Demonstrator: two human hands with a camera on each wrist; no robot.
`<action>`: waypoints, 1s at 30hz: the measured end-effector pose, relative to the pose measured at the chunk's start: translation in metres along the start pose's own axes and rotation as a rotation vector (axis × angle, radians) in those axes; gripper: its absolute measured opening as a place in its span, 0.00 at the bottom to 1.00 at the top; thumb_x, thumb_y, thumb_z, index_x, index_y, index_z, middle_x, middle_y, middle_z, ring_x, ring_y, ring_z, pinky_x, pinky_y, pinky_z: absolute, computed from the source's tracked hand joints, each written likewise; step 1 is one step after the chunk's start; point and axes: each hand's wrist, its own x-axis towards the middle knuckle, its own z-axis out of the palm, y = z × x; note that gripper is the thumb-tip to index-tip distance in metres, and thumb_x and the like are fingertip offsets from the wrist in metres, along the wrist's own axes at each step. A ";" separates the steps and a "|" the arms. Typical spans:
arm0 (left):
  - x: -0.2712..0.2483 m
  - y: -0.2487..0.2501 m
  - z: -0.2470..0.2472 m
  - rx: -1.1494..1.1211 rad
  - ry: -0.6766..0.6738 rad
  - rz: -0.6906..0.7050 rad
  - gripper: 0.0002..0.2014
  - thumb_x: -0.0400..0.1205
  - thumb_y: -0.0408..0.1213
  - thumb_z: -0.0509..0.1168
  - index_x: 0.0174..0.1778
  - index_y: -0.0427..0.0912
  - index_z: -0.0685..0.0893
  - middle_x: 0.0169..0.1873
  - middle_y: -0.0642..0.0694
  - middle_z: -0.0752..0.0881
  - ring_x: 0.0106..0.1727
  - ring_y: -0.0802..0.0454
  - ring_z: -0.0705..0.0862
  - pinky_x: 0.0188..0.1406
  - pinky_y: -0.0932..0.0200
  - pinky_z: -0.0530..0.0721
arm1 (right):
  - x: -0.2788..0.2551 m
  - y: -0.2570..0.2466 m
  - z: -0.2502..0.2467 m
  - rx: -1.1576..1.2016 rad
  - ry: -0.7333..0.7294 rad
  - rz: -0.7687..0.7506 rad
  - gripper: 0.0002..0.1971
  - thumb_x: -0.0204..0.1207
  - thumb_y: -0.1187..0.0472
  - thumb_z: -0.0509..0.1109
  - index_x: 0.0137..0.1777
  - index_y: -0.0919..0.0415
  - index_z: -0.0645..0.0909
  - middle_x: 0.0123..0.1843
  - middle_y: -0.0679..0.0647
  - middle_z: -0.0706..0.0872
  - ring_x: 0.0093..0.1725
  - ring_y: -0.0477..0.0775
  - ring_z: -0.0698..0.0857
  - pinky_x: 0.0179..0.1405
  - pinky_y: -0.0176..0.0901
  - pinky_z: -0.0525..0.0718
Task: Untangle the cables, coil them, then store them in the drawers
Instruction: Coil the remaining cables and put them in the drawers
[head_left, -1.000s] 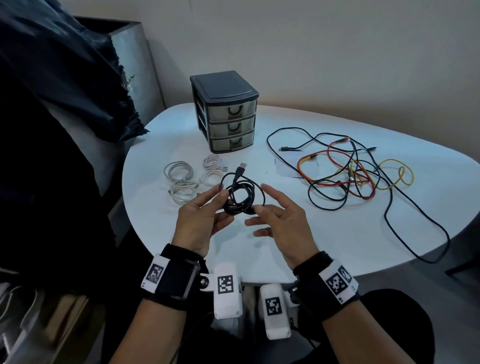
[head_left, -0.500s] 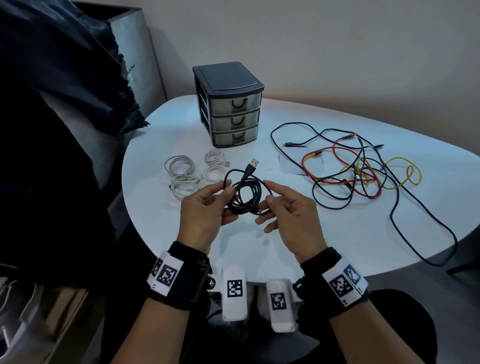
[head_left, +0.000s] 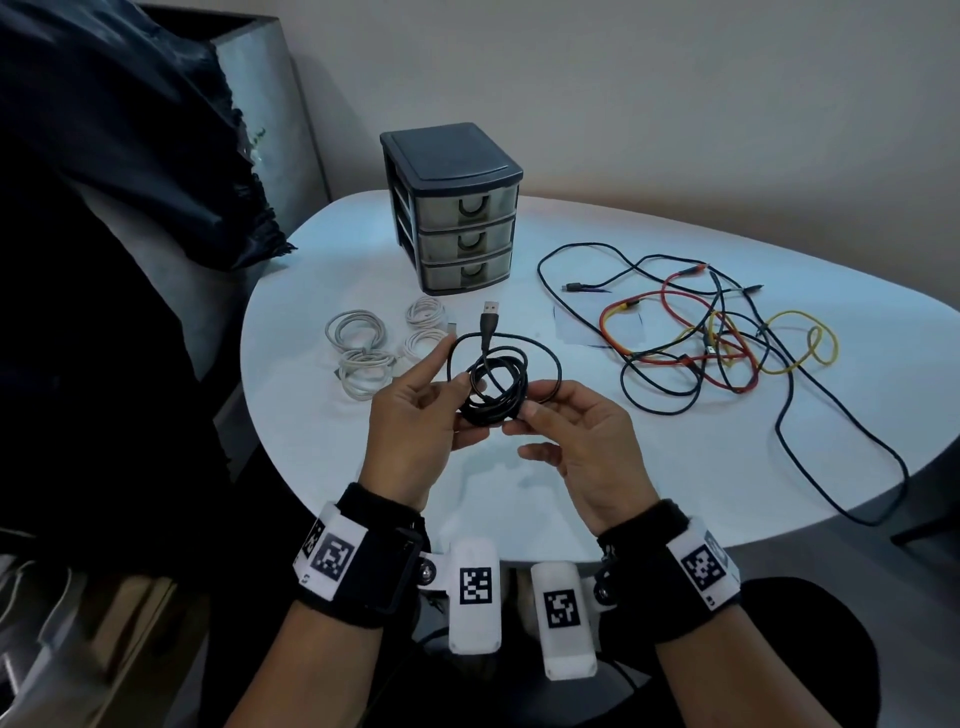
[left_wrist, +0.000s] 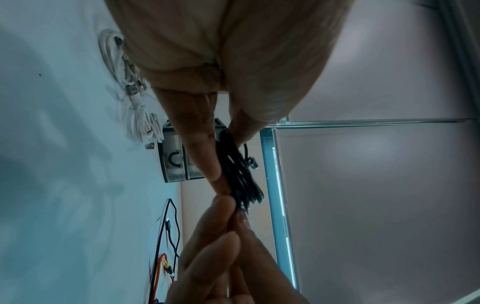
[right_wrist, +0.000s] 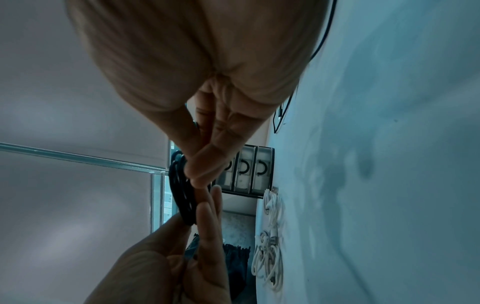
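A black USB cable coil (head_left: 496, 387) hangs between both hands above the near side of the white table (head_left: 363, 457). My left hand (head_left: 426, 410) pinches its left side (left_wrist: 233, 164) between thumb and fingers. My right hand (head_left: 566, 426) pinches its right side (right_wrist: 182, 191). The USB plug (head_left: 491, 312) sticks up from the coil. A tangle of black, red and yellow cables (head_left: 717, 338) lies to the right. The dark three-drawer unit (head_left: 457, 208) stands at the back, all drawers closed.
Several coiled white cables (head_left: 379, 348) lie left of the hands, in front of the drawers. One long black cable (head_left: 852, 441) trails toward the table's right edge. Dark cloth (head_left: 130, 182) and a grey panel stand at the left.
My right hand closed from open fingers onto the coil's right side. Both hands lifted the coil slightly, and the USB plug now points up more.
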 end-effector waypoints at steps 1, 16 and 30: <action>0.000 0.000 0.000 0.004 -0.007 0.007 0.21 0.86 0.29 0.64 0.73 0.54 0.80 0.41 0.42 0.91 0.38 0.51 0.90 0.35 0.60 0.88 | 0.000 0.000 0.000 -0.006 0.003 -0.005 0.06 0.78 0.74 0.70 0.51 0.66 0.83 0.41 0.58 0.92 0.38 0.54 0.91 0.30 0.38 0.85; -0.007 -0.008 -0.001 0.009 0.000 -0.029 0.05 0.80 0.28 0.72 0.49 0.36 0.92 0.40 0.40 0.93 0.41 0.48 0.92 0.40 0.59 0.88 | -0.005 0.003 0.010 -0.134 0.020 -0.066 0.05 0.77 0.70 0.73 0.47 0.63 0.90 0.41 0.60 0.93 0.41 0.52 0.90 0.31 0.38 0.85; -0.007 -0.002 -0.012 0.146 -0.202 -0.028 0.13 0.84 0.21 0.64 0.48 0.42 0.90 0.32 0.52 0.89 0.32 0.57 0.82 0.33 0.64 0.85 | 0.010 -0.037 -0.012 -1.082 -0.372 -0.497 0.33 0.83 0.70 0.57 0.84 0.42 0.62 0.87 0.39 0.56 0.85 0.40 0.56 0.79 0.43 0.66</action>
